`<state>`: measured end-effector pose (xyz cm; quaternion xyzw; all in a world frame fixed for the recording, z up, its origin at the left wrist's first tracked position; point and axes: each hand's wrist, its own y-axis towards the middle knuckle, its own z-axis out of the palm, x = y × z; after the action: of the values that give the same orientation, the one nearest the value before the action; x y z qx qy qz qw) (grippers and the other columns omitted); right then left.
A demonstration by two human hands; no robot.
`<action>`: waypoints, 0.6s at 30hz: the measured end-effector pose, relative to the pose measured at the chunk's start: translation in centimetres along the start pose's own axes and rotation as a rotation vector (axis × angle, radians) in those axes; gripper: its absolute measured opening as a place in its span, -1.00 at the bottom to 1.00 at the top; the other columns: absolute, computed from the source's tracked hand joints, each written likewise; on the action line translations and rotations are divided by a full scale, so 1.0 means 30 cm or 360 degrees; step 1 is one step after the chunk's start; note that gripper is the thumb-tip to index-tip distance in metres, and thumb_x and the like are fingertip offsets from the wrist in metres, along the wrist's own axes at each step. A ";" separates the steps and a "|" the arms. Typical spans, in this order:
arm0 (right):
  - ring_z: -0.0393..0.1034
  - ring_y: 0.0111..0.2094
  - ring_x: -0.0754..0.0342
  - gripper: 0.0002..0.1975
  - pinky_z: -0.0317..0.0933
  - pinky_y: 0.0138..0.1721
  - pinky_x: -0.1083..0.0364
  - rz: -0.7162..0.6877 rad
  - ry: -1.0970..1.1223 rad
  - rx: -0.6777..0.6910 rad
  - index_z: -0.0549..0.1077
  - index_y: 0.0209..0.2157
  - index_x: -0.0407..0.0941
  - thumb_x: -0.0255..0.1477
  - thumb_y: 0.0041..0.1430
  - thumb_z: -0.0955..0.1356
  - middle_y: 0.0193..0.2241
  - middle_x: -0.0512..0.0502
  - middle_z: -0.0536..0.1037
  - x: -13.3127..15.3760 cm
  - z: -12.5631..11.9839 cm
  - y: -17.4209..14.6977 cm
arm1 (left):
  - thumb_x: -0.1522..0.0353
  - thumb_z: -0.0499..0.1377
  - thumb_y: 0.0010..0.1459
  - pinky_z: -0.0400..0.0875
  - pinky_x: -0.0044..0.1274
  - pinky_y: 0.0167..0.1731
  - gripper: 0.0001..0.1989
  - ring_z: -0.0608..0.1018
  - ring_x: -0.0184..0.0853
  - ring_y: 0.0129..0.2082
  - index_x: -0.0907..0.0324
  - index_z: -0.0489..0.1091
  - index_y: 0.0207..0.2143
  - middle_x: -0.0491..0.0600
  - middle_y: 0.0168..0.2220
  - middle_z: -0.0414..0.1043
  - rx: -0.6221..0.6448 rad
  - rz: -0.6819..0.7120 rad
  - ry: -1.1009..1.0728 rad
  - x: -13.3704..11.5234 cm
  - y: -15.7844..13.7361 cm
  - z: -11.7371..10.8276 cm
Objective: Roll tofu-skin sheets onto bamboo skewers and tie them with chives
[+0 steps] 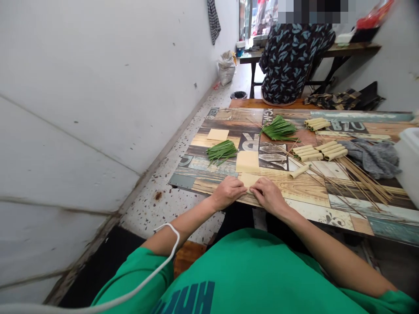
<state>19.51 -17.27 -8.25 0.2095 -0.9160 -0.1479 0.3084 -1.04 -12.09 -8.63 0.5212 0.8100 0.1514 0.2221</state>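
Observation:
At the table's near edge, my left hand (230, 191) and my right hand (266, 194) pinch the near edge of a thin, pale yellow tofu sheet (249, 179). The fingers of both hands are closed, close together, and partly hide that edge. Just beyond lies a stack of similar sheets (247, 161). A bunch of cut green chives (221, 151) sits to the left, with one more sheet (218, 134) behind it. Farther back is a larger chive bunch (279, 129). To the right, a single finished roll (299, 171) lies near several stacked rolls (306, 152).
Thin wooden skewers (365, 183) are spread over the right side of the patterned table (294, 187). A grey cloth (369, 157) and a white container (409, 161) stand beyond them. A person in a leaf-patterned top (291, 61) sits at another table behind. A white wall (81, 87) runs along the left.

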 end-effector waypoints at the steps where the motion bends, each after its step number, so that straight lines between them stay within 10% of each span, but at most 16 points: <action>1: 0.27 -0.35 0.04 -0.78 0.13 -0.31 0.06 -0.0020 -0.0074 -0.0056 0.52 -0.39 -0.11 -0.46 0.29 0.28 -0.44 -0.09 0.45 0.011 -0.002 -0.005 | 0.26 0.02 0.37 0.24 -0.46 -0.25 -0.69 0.43 -0.34 -0.30 0.18 0.49 -0.31 0.00 -0.34 0.48 0.0014 -0.0003 0.0034 -0.003 0.004 -0.004; 9: 0.16 -0.32 -0.03 -0.73 0.05 -0.24 0.00 -0.0356 -0.0746 -0.0054 0.48 -0.37 -0.12 -0.48 0.35 0.21 -0.45 -0.14 0.41 0.082 -0.003 -0.043 | 0.21 0.10 0.32 0.14 -0.44 -0.23 -0.71 0.37 -0.30 -0.23 0.12 0.52 -0.36 -0.01 -0.31 0.45 0.0030 -0.0146 0.0059 -0.011 0.029 -0.026; 18: 0.14 -0.33 -0.01 -0.72 0.03 -0.28 0.03 -0.0239 -0.0646 0.0000 0.44 -0.45 -0.13 -0.48 0.35 0.23 -0.47 -0.13 0.39 0.062 0.002 -0.025 | 0.24 0.06 0.35 0.11 -0.43 -0.23 -0.73 0.39 -0.30 -0.27 0.15 0.51 -0.23 0.00 -0.32 0.49 0.0079 -0.0064 0.0055 -0.012 0.022 -0.028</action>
<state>18.34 -18.79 -7.64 0.2431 -0.9412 -0.2096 0.1058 -0.83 -12.14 -7.52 0.5074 0.8276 0.1357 0.1980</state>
